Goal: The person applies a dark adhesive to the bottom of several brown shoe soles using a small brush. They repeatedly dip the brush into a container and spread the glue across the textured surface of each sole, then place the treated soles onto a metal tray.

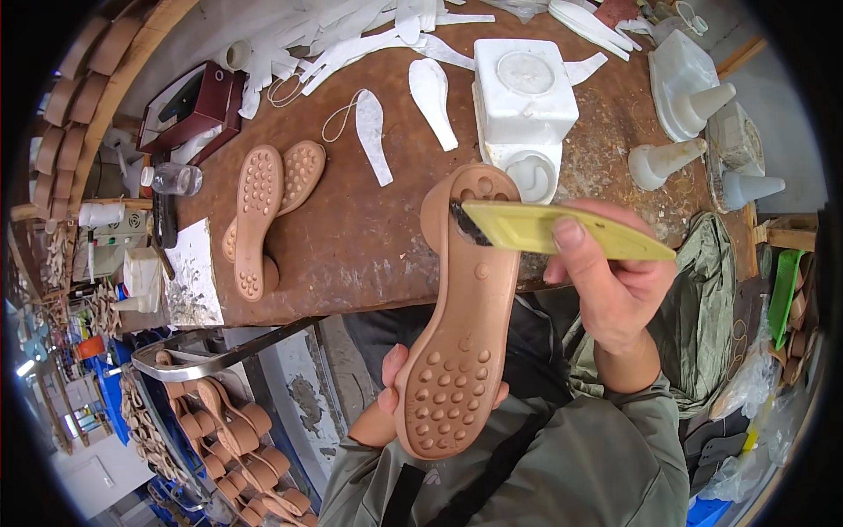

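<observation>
Tan, matte and moulded, a shoe sole (474, 303) fills the middle of my remote view, raised between the near edge of the table (378, 255) and the wearer's lap, thick heel uppermost. Round studs crowd its forefoot; circular hollows mark its heel. I see the left hand (389, 400) grasping the forefoot from beneath, its fingers showing at both edges while the palm is hidden.

The right hand (619, 285) grips a brush (562, 230) by its flat yellow handle, thumb on the near face; I cannot make out every finger behind it. Clumped black bristles (470, 226) meet the heel area, their exact contact hard to judge.

Brown and scuffed, the table carries two similar soles (259, 198), one partly covering the other, thin white sole-shaped pieces (430, 97), and a smooth white container (527, 105) whose lower front the brush partly covers. At lower left, stacked heeled soles (237, 435) run out of frame; the left rim's shelves (66, 386) look too cluttered for me to read.
</observation>
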The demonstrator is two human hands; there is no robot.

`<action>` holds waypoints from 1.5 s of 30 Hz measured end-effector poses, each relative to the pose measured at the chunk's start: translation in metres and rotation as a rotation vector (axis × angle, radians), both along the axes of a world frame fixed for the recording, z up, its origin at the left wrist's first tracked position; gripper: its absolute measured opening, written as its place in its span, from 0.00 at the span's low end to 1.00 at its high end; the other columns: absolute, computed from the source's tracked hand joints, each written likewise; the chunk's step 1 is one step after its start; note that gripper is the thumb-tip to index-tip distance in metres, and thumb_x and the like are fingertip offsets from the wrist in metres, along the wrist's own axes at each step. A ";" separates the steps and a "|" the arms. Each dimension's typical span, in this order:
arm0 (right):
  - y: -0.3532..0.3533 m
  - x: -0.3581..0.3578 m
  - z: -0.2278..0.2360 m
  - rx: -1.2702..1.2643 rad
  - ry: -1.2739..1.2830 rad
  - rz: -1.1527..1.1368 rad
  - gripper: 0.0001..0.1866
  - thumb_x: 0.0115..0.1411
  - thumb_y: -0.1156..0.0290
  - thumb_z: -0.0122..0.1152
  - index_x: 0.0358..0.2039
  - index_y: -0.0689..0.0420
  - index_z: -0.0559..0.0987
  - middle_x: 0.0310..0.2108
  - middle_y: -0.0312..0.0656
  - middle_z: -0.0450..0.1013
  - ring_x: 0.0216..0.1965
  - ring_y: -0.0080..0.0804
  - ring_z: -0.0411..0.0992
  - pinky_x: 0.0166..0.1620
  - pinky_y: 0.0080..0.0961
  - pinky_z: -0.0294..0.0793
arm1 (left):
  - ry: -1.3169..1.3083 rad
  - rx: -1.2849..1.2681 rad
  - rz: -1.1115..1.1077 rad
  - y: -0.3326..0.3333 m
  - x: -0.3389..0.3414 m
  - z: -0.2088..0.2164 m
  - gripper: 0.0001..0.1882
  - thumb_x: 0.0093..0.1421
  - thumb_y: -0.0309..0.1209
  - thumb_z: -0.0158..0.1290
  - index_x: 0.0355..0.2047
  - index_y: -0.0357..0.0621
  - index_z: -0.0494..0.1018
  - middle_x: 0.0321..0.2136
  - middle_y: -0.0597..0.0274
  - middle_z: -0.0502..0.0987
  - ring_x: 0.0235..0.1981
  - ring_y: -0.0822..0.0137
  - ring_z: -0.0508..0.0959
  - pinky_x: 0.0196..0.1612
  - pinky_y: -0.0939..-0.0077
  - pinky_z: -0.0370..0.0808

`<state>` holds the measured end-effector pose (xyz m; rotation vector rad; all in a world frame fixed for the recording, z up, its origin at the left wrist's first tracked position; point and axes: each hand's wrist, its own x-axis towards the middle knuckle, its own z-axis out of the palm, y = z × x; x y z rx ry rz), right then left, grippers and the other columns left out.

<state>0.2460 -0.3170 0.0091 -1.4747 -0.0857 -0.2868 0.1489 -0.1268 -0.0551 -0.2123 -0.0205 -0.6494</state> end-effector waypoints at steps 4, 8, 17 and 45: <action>-0.008 -0.017 0.010 -0.057 -0.044 0.093 0.08 0.56 0.77 0.62 0.36 0.67 0.78 0.24 0.40 0.75 0.19 0.16 0.69 0.21 0.12 0.66 | 0.006 -0.066 0.055 -0.007 -0.010 0.010 0.51 0.49 0.50 0.58 0.65 0.42 0.44 0.62 0.54 0.55 0.61 0.57 0.59 0.63 0.51 0.51; -0.012 -0.015 0.022 0.044 -0.021 0.134 0.07 0.57 0.78 0.61 0.36 0.67 0.78 0.25 0.42 0.76 0.18 0.17 0.69 0.19 0.12 0.65 | 0.022 -0.152 0.131 -0.016 -0.020 0.020 0.50 0.49 0.50 0.58 0.65 0.39 0.47 0.60 0.51 0.57 0.58 0.55 0.62 0.60 0.52 0.55; -0.002 -0.031 0.032 0.019 -0.169 0.096 0.07 0.56 0.79 0.62 0.35 0.66 0.78 0.24 0.41 0.76 0.18 0.17 0.69 0.20 0.12 0.65 | -0.046 -0.041 0.039 -0.004 -0.042 -0.009 0.49 0.49 0.52 0.56 0.63 0.34 0.51 0.57 0.47 0.61 0.53 0.54 0.67 0.56 0.54 0.61; 0.017 -0.095 0.010 -0.318 -0.506 0.197 0.12 0.45 0.84 0.63 0.33 0.73 0.76 0.19 0.46 0.74 0.13 0.29 0.70 0.15 0.20 0.67 | -0.002 0.293 0.462 -0.006 -0.056 0.011 0.35 0.58 0.55 0.44 0.60 0.48 0.57 0.54 0.48 0.66 0.54 0.51 0.69 0.57 0.49 0.65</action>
